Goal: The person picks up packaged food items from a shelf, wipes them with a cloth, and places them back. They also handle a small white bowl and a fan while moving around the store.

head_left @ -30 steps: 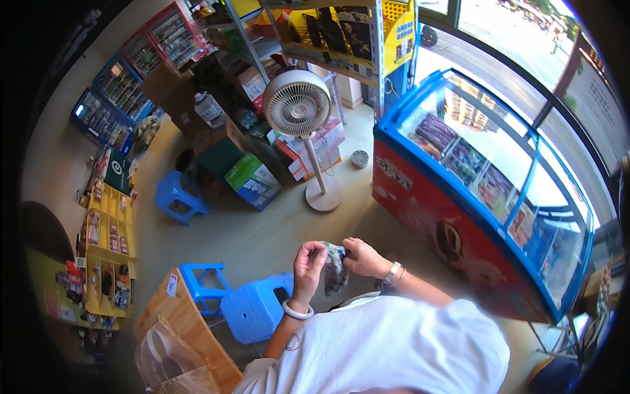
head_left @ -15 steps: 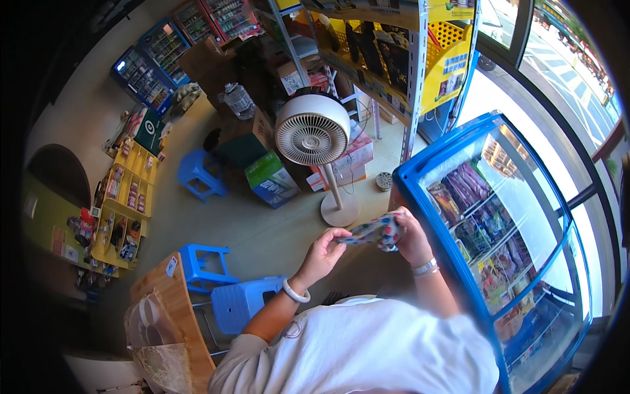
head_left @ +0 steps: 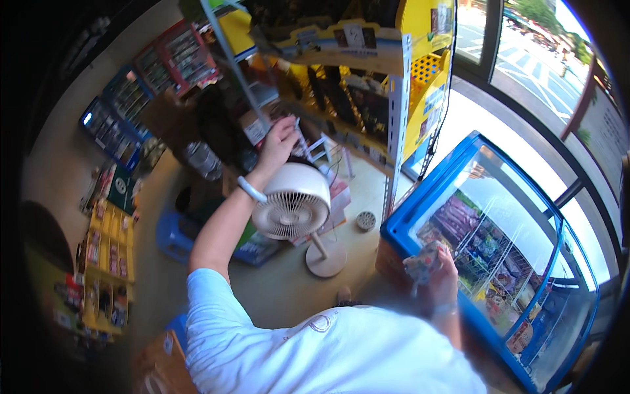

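My left hand (head_left: 281,139) reaches far forward, above the white pedestal fan (head_left: 292,205), beside the metal shelf rack (head_left: 398,111). Its fingers are bent together around or against a small pale tip; what this belongs to I cannot make out. A pale bracelet (head_left: 252,189) circles that wrist. On the other side, my right hand (head_left: 447,270) is closed on a crumpled dotted cloth (head_left: 423,262), blurred and bunched up, close to the near left edge of the blue glass-topped chest freezer (head_left: 410,226). Packaged goods show through the freezer's glass.
Yellow bins with dark packages sit on the rack. A large clear bottle (head_left: 203,161) and cardboard boxes stand left of the fan. A blue stool (head_left: 174,236) is under my left arm. Yellow shelves (head_left: 98,262) line the left, with drink coolers (head_left: 108,131) behind.
My left hand has let go of the dotted cloth and stretched forward past the fan. My right hand has moved slightly right and down with the cloth. The view has shifted.
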